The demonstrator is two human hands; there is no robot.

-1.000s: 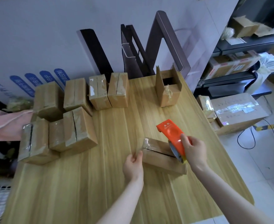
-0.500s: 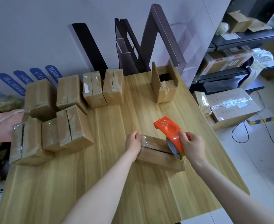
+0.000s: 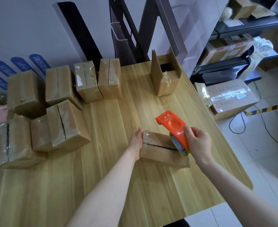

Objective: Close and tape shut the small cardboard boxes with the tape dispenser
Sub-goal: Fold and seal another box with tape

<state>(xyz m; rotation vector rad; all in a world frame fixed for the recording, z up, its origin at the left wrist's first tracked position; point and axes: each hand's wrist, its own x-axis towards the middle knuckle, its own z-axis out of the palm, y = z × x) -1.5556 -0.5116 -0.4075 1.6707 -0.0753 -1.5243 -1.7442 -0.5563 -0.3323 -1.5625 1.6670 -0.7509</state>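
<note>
A small cardboard box (image 3: pixel 161 150) lies flat on the wooden table (image 3: pixel 102 177), flaps closed, with clear tape over its left end and part of the seam. My left hand (image 3: pixel 135 142) presses flat against the box's left end. My right hand (image 3: pixel 198 143) grips the orange tape dispenser (image 3: pixel 174 128), whose roll rests on the right part of the seam. An open box (image 3: pixel 165 79) with upright flaps stands at the table's far right.
Several taped boxes (image 3: pixel 63 126) crowd the table's left and back. Dark frames (image 3: pixel 135 33) lean on the wall behind. Right of the table are a shelf (image 3: pixel 233 63) with cartons, a large box on the floor (image 3: pixel 231 97) and cables.
My left hand slid from the box's near-left corner up along its left end and now lies flat against it. The dispenser stays at the right end of the seam.
</note>
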